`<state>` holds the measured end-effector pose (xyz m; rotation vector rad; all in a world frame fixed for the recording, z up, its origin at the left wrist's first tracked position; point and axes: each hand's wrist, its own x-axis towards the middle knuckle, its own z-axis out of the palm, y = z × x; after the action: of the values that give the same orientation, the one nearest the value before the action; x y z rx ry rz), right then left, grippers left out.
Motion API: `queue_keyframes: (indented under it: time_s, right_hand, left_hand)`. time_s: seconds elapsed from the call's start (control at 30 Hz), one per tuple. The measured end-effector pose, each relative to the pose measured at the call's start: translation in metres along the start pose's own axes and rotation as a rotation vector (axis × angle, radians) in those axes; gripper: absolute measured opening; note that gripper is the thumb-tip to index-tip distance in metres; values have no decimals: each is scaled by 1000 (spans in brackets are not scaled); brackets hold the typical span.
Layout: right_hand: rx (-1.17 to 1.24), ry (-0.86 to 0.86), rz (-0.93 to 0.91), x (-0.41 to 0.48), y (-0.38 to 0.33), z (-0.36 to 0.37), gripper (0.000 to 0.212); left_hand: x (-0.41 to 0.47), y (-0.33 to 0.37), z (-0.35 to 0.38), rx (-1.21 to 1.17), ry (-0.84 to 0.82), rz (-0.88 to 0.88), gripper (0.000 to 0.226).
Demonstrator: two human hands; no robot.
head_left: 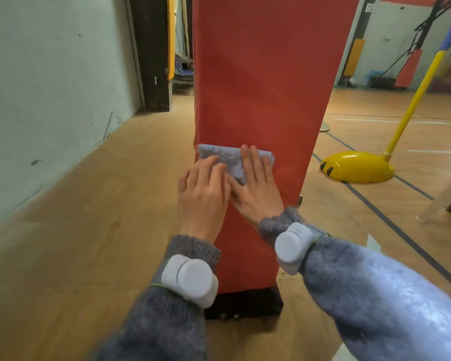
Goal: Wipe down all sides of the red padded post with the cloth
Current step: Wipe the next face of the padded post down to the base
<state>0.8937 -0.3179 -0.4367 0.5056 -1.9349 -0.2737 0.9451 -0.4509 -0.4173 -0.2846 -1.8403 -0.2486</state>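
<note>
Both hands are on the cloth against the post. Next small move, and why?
Probably slide the cloth straight down toward the black base. The left hand and right hand press it flat against the near face of the red padded post, by the left edge, with bare padding below.

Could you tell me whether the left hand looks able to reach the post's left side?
Probably yes: the left hand rests on the cloth at the left edge of the post, and only floor shows beside that side.
</note>
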Motion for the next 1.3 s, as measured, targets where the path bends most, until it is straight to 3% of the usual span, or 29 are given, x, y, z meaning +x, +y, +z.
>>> queue_keyframes:
  time_s: [0.13, 0.27, 0.37, 0.47, 0.6, 0.67, 0.83, 0.97, 1.3]
  right_hand:
    - [-127, -11, -61, 14, 14, -10, 53]
    - [-38, 120, 137, 33, 13, -30, 57]
    - [98, 180, 281, 31, 2, -28, 43]
    - [246, 154, 302, 23, 1, -22, 40]
    - [287, 70, 201, 8, 4, -16, 54]
    - [290, 3, 206, -5, -1, -14, 58]
    - [589, -111, 353, -38, -14, -12, 61]
    - [509, -263, 382, -27, -15, -20, 56]
    - [634, -136, 330, -1, 11, -29, 52]
  left_hand:
    - [-9, 1, 3, -15, -68, 52, 24]
    - [9, 2, 3, -69, -9, 22, 28]
    - [23, 7, 12, -161, 16, 34, 37]
    - [21, 9, 28, -262, -10, 60, 37]
    - [-5, 12, 41, -279, -50, 22, 46]
    - [-24, 13, 48, -241, -103, 31, 50]
    - [-54, 10, 63, -47, -204, 46, 54]
    - [-48, 16, 67, 33, -213, 35, 56]
    - [3, 29, 63, -45, -55, 99, 56]
